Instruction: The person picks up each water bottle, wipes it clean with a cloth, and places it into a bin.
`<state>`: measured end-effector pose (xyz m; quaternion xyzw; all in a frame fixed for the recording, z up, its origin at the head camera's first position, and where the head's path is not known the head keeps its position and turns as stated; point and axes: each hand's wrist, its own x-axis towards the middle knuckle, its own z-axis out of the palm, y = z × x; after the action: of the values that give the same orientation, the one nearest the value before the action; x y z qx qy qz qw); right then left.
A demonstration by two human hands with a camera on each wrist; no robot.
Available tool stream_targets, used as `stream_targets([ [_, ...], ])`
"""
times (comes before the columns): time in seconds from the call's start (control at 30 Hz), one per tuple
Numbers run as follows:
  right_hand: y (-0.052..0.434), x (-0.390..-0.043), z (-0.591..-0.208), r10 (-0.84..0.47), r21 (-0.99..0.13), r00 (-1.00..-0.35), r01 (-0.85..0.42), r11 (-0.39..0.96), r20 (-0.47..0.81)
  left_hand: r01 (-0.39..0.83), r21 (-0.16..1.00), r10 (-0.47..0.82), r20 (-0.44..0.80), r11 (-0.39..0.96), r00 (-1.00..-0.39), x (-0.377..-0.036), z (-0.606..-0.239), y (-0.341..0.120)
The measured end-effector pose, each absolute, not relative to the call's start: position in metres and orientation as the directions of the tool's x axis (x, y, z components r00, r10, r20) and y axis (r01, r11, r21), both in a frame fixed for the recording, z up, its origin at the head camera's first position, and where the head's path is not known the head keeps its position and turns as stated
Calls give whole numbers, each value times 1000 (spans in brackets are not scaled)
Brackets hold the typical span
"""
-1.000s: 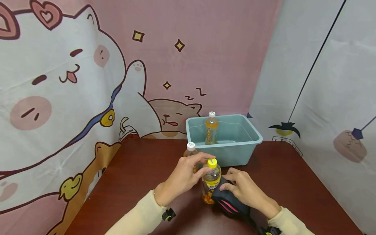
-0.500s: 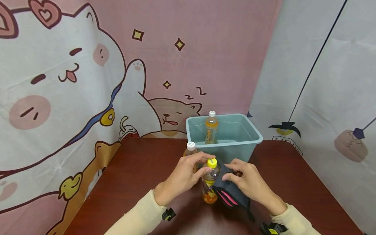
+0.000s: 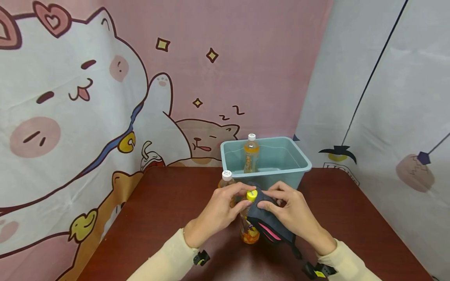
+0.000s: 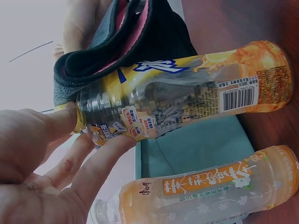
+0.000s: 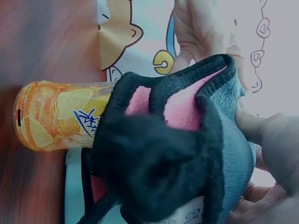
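A drink bottle (image 3: pixel 249 235) with a yellow cap (image 3: pixel 251 194) stands upright on the table, orange slices printed round its lower part. My left hand (image 3: pixel 219 207) pinches it at the cap and neck. My right hand (image 3: pixel 295 214) grips a dark grey folded cloth item (image 3: pixel 268 218), which has black edging, a strap and pink inside. In the left wrist view this cloth (image 4: pixel 126 42) lies against the bottle's upper side, while the right wrist view shows its pink lining (image 5: pixel 184 105). The cloth hides the bottle's upper right side in the head view.
A white-capped bottle (image 3: pixel 226 177) stands just behind my left hand, its orange label (image 4: pixel 210 182) visible in the left wrist view. Behind it is a light blue bin (image 3: pixel 299 168) holding another white-capped bottle (image 3: pixel 251 154). A printed cloth wall (image 3: pixel 267 70) borders the brown table (image 3: pixel 168 210).
My right hand has brought the cloth item up and left, from beside the bottle to across its shoulder, close by the yellow cap. The left hand keeps its hold on the cap.
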<state>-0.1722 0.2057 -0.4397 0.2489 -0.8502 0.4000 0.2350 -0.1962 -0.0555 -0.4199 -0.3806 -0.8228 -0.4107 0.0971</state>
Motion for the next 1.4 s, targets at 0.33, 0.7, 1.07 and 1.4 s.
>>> stream_targets([
  [0.33, 206, -175, -440, -276, -486, -698, -678, 552, 660, 714, 593, 546, 483, 371, -685, -198, -420, -55],
  [0.7, 210, -171, -439, -298, -464, -701, -674, 575, 648, 685, 617, 543, 447, 387, -711, -197, -421, -55],
  [1.07, 219, -170, -447, -326, -494, -744, -643, 585, 583, 683, 618, 548, 440, 389, -711, -197, -421, -56],
  [1.4, 228, -174, -467, -429, -521, -801, -598, 609, 418, 718, 580, 556, 476, 384, -682, -198, -421, -55],
])
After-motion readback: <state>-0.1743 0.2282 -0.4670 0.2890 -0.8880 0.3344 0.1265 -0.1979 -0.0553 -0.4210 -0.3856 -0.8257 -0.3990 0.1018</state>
